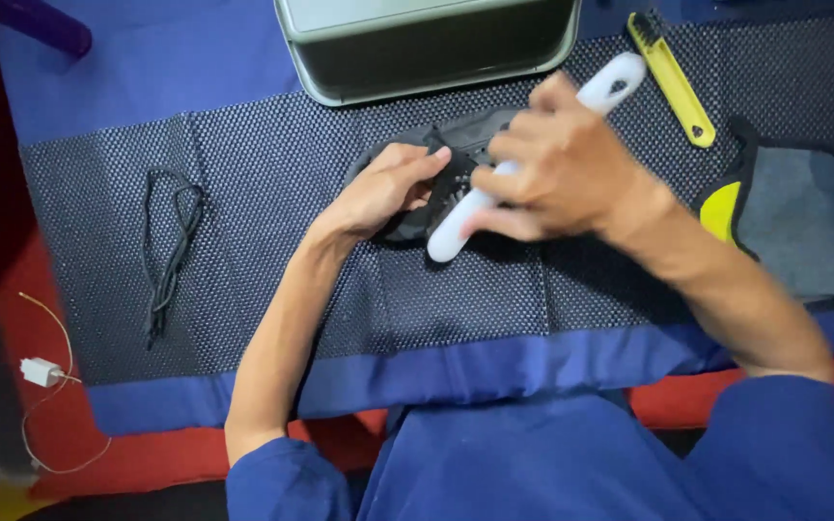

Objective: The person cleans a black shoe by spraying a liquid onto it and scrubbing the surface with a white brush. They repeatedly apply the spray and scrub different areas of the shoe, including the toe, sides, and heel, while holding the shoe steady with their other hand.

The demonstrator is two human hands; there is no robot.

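Two hands on one black shoe, just below the grey tub.

My right hand grips a white brush by its handle, head against the shoe; my left hand clasps the shoe's side, pinning it to the mat. It looks light and soft, best held by its sole and upper. What the tub holds, I cannot see. Black laces lie well left of the shoe.
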